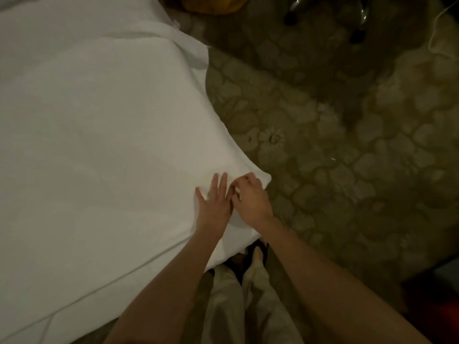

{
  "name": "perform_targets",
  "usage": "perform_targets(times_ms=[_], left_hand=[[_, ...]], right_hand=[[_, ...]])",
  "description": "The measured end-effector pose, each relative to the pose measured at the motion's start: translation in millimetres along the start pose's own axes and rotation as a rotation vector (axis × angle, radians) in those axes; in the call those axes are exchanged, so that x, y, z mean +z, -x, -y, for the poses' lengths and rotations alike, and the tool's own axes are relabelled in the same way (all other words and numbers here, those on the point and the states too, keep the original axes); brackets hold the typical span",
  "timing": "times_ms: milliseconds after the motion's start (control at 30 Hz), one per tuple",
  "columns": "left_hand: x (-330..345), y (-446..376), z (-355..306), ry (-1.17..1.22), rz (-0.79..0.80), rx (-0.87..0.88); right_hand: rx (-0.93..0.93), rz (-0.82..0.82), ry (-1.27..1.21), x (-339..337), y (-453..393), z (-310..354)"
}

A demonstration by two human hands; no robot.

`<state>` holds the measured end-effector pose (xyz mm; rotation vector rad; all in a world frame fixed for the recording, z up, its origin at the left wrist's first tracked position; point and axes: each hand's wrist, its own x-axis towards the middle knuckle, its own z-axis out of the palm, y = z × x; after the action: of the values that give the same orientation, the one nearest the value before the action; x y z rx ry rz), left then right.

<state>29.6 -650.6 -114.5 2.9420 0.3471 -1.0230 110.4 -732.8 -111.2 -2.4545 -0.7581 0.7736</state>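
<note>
At the white sheet's (104,125) corner, the left hand (213,207) presses flat while the right hand (250,199) pinches cloth. Next, probably, pull that corner taut.

The white sheet (99,120) lies flat across the left of the frame, with open passage over it. The patterned floor (347,170) at right is bare; what seems a wheeled chair base (357,23) and a cord (434,28) crowd the upper right

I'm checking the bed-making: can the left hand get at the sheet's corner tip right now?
Probably not directly: the right hand, pinching the white sheet, sits between the flat left hand and the corner tip; it would have to cross over.
</note>
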Motion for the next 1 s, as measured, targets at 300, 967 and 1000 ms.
perform_targets(times_ms=[300, 967, 1000], left_hand=[[-16.7, -18.0, -28.4, 0.052, 0.059, -0.049], [-15.4, -9.8, -21.4, 0.137, 0.07, -0.006], [-13.7, -10.6, -23.5, 0.136, 0.064, -0.004]], right_hand=[[0.885, 0.158, -1.156, -4.6, -10.0, -35.7], [0.973, 0.139, -1.433, -6.0, -52.4, -47.6], [0.96, 0.11, -1.456, -2.2, -60.0, -52.5]])
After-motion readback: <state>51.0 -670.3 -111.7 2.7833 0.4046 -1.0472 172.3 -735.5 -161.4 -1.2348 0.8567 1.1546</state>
